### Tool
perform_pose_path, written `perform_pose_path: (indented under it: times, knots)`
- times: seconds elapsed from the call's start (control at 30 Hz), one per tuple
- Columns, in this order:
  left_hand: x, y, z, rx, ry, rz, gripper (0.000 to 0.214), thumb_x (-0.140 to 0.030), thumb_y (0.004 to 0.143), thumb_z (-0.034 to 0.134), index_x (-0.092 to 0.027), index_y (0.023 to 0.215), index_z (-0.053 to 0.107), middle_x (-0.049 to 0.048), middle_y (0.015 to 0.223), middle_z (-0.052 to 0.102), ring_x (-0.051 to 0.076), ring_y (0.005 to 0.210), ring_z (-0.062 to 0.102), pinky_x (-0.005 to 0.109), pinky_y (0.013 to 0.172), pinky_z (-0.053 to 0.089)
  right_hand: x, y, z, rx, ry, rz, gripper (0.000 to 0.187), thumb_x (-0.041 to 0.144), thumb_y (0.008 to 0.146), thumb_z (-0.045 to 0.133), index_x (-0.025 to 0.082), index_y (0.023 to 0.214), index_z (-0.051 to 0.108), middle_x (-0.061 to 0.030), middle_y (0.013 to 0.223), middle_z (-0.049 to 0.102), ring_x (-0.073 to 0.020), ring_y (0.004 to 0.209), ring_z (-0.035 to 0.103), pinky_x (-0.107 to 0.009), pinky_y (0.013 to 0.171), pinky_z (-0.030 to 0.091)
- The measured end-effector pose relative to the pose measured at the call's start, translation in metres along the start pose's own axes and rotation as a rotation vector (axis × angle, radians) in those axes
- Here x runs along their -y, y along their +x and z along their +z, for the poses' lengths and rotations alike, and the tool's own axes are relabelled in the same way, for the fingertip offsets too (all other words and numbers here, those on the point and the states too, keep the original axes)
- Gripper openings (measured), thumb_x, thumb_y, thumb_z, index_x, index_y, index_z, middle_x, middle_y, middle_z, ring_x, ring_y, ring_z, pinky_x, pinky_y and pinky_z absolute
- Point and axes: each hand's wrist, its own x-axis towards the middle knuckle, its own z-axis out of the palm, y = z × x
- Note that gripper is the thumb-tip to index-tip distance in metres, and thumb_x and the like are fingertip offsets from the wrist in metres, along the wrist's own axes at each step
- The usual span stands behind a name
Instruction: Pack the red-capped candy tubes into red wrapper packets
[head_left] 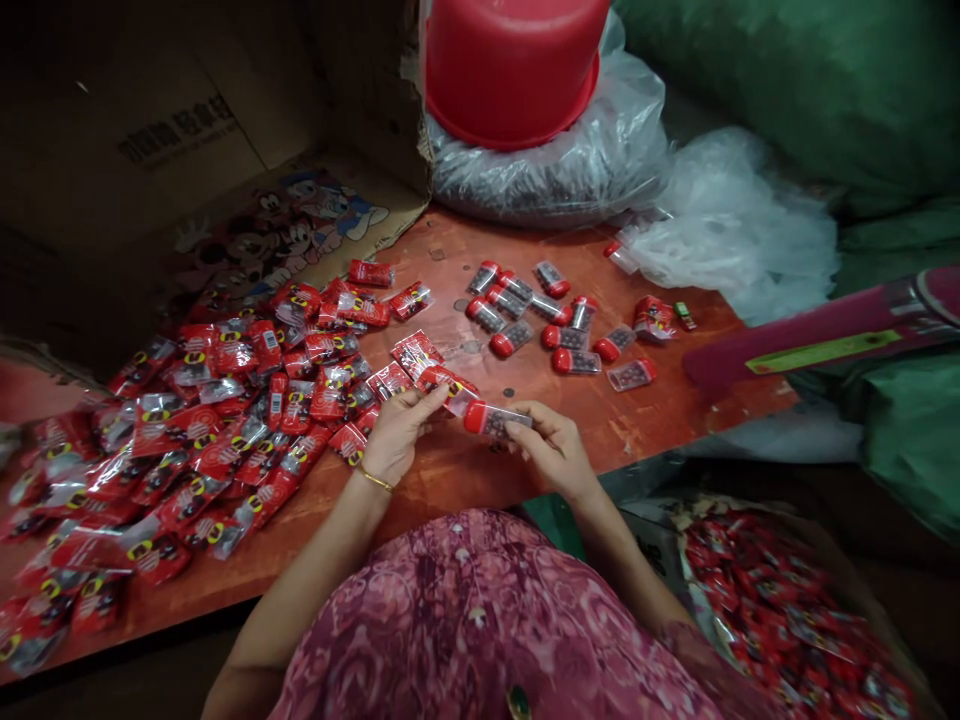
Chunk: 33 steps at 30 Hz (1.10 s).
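Observation:
Between thumb and fingers my left hand (400, 428) pinches a small red-and-clear plastic packet (454, 392) by its end. My right hand (556, 446) grips a clear tube with a red cap (491, 419), dark bits showing inside it. The tube's capped end is at the packet's right end; whether it is inside cannot be made out. Several similar red-capped tubes (574, 361) lie loose on the red table (450, 270) beyond my hands. To the left spreads a large heap of red packets (225, 430), and flat red packets (417, 352) lie just past my left hand.
A cardboard box (315, 100) opens towards the heap at the back left. A red tub (517, 60) rests on a filled clear bag (540, 180). A magenta pole (832, 325) slants across the right side. Below the table, a sack of red packets (787, 600) stands at right.

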Motion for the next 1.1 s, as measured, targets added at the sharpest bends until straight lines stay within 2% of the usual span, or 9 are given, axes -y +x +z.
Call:
perform_pose_path:
  times: [0.37,0.53,0.73,0.83,0.9,1.1]
  knots:
    - [0.004,-0.001,0.000,-0.018,0.034,0.103,0.040,-0.042,0.042,0.083,-0.013,0.064,0.067,0.0020,0.064,0.067,0.010,0.058,0.058,0.022,0.058,0.045,-0.001,-0.003,0.007,0.012,0.007,0.015,0.014,0.030,0.079,0.052,0.017,0.077,0.057,0.0041,0.053,0.051,-0.0076,0.046,0.044,-0.020,0.045,0.033]
    - [0.010,0.001,-0.001,-0.041,0.077,0.131,0.040,-0.043,0.045,0.082,-0.012,0.064,0.067,0.0017,0.061,0.066,0.010,0.056,0.056,0.021,0.055,0.043,-0.005,-0.004,0.009,-0.084,0.028,-0.011,0.016,0.033,0.081,0.052,0.018,0.082,0.058,0.0042,0.055,0.053,-0.0072,0.045,0.044,-0.020,0.045,0.035]
    - [0.014,-0.002,0.010,0.029,-0.075,0.149,0.036,-0.036,0.044,0.084,-0.013,0.066,0.067,0.0001,0.065,0.067,0.009,0.060,0.056,0.021,0.062,0.045,-0.009,-0.004,0.020,-0.072,0.092,0.008,0.020,0.037,0.082,0.051,0.018,0.086,0.057,0.0039,0.057,0.054,-0.0068,0.044,0.045,-0.020,0.045,0.038]
    - [0.017,-0.002,0.014,0.052,-0.097,0.141,0.034,-0.035,0.045,0.083,-0.012,0.064,0.066,0.0011,0.066,0.067,0.010,0.060,0.057,0.023,0.064,0.046,-0.009,-0.003,0.030,-0.106,0.143,0.025,0.024,0.040,0.082,0.051,0.018,0.090,0.055,0.0042,0.058,0.054,-0.0063,0.042,0.045,-0.019,0.042,0.038]
    - [0.019,-0.001,0.015,0.057,-0.096,0.182,0.033,-0.035,0.048,0.082,-0.013,0.065,0.066,0.0016,0.069,0.067,0.010,0.062,0.057,0.024,0.067,0.046,-0.009,-0.001,0.037,-0.134,0.155,0.030,0.026,0.042,0.083,0.050,0.018,0.091,0.054,0.0043,0.059,0.054,-0.0057,0.041,0.044,-0.019,0.041,0.037]
    - [0.014,0.004,0.012,0.089,-0.090,0.244,0.032,-0.042,0.056,0.077,-0.013,0.061,0.065,0.0007,0.061,0.064,0.011,0.060,0.055,0.024,0.067,0.045,-0.009,0.004,0.046,-0.037,0.130,0.049,0.027,0.045,0.085,0.045,0.018,0.086,0.052,0.0060,0.055,0.049,-0.0052,0.038,0.039,-0.018,0.038,0.035]
